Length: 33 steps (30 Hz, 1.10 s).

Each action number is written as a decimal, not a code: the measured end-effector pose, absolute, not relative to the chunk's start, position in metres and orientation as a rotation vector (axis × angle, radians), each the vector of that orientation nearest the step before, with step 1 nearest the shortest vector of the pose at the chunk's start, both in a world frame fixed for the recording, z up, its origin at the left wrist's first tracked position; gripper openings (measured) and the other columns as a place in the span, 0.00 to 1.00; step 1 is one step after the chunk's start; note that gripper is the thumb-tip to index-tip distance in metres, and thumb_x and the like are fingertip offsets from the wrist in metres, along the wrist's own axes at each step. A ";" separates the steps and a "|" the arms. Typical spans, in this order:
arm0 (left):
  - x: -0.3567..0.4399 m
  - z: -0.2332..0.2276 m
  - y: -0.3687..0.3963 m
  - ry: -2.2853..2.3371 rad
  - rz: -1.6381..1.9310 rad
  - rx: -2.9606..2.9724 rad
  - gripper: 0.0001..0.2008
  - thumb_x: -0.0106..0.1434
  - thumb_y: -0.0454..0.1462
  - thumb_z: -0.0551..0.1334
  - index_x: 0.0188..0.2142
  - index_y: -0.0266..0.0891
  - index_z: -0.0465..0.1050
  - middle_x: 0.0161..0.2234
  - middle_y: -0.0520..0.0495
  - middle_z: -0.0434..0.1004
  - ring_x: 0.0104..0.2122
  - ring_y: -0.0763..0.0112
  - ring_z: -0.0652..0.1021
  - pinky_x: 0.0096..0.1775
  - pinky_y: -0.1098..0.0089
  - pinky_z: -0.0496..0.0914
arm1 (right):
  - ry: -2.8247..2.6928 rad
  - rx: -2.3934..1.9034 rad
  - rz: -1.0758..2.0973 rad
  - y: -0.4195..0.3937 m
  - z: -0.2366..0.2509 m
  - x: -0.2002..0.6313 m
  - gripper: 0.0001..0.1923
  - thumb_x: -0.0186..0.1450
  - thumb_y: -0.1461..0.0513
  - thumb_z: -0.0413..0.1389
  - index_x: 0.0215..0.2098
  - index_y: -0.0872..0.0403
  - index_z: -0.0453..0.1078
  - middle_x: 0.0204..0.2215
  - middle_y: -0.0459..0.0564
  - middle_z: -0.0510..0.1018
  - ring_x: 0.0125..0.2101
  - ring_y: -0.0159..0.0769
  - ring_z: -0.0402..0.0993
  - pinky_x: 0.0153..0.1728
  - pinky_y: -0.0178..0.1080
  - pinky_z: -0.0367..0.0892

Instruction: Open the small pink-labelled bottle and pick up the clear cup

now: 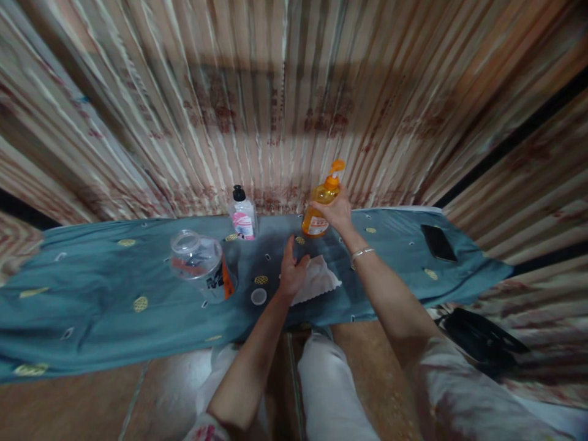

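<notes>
My right hand (pixel 337 211) is wrapped around an orange pump bottle (pixel 319 208) standing tilted on the teal cloth-covered table (pixel 92 288), near the back wall. My left hand (pixel 291 269) rests on a white folded cloth (pixel 319 278) just in front of the bottle, fingers partly curled over its edge. A bracelet sits on my right wrist.
A clear bottle with a black cap and pink label (pixel 242 214) stands left of the orange one. A clear glass jar (pixel 202 263) lies toward the left, a small white lid (pixel 258 296) beside it. A dark phone (pixel 438 242) lies at the right end. Striped curtain behind.
</notes>
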<state>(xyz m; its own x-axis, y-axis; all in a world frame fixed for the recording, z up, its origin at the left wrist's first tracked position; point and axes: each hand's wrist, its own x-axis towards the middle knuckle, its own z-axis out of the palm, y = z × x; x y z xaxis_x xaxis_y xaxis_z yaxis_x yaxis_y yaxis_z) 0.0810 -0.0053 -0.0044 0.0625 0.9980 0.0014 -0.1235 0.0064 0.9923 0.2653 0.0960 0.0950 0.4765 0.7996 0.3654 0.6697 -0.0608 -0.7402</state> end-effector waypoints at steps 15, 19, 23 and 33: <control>0.092 -0.016 -0.013 1.056 1.226 1.132 0.36 0.64 0.34 0.74 0.71 0.49 0.73 0.74 0.39 0.74 0.75 0.43 0.70 0.70 0.45 0.72 | -1.293 -1.765 0.125 0.069 0.089 0.272 0.74 0.57 0.42 0.78 0.83 0.66 0.43 0.80 0.81 0.59 0.78 0.65 0.64 0.75 0.59 0.67; 0.082 -0.015 -0.021 1.054 1.233 1.134 0.36 0.64 0.34 0.75 0.71 0.49 0.75 0.72 0.39 0.76 0.75 0.44 0.71 0.72 0.45 0.69 | -1.258 -1.762 0.108 0.054 0.082 0.269 0.70 0.61 0.40 0.74 0.83 0.65 0.44 0.80 0.80 0.60 0.79 0.64 0.63 0.77 0.62 0.64; 0.064 -0.010 -0.025 1.062 1.236 1.133 0.37 0.63 0.32 0.74 0.71 0.49 0.74 0.72 0.39 0.75 0.74 0.43 0.72 0.71 0.42 0.70 | -1.232 -1.741 -0.028 0.015 0.065 0.249 0.60 0.66 0.43 0.68 0.82 0.63 0.48 0.79 0.78 0.62 0.81 0.63 0.59 0.80 0.65 0.58; 0.015 -0.005 -0.027 1.103 1.271 1.073 0.47 0.60 0.31 0.75 0.76 0.52 0.65 0.79 0.36 0.64 0.76 0.42 0.69 0.69 0.41 0.70 | -1.537 -1.571 0.266 0.010 0.058 0.137 0.46 0.69 0.49 0.68 0.79 0.55 0.60 0.74 0.68 0.74 0.78 0.61 0.66 0.80 0.65 0.61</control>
